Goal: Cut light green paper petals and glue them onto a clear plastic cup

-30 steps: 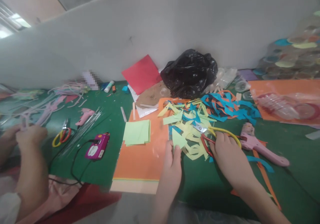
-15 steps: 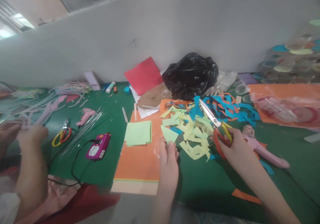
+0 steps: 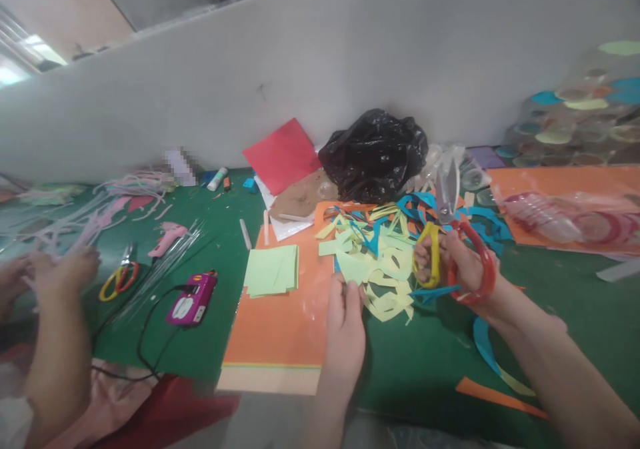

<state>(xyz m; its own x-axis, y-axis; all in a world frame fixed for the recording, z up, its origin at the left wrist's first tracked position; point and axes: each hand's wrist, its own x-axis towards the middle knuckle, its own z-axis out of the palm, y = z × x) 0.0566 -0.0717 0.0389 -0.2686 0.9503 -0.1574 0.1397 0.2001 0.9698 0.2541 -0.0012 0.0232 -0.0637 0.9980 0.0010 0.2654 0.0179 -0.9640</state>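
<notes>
My left hand [image 3: 349, 325] pinches a pale green paper piece [image 3: 353, 269] between thumb and fingers, at the right edge of the orange sheets. In my right hand [image 3: 464, 265] is a pair of scissors [image 3: 449, 199] with one yellow and one red handle, blades pointing up. The two hands are apart, and the scissors do not touch the green piece. Between and beyond them lies a pile of yellow-green paper scraps [image 3: 393, 302]. A blue paper strip [image 3: 434, 295] shows just below the scissor handles. Stacked pale green squares [image 3: 271, 271] lie left of my left hand.
Orange sheets [image 3: 280, 332] lie on the green table [image 3: 400, 369]. A black plastic bag [image 3: 373, 155] stands behind the scraps. Leftward are a purple box [image 3: 193, 299] with a cable, a pink glue gun [image 3: 167, 239], other scissors [image 3: 120, 280] and a co-worker's hands [image 3: 65, 269].
The scissors have turned from pointing up-left to pointing up, and my right hand has rotated with them. My left hand still holds the green piece, slightly farther right. The view has shifted a little.
</notes>
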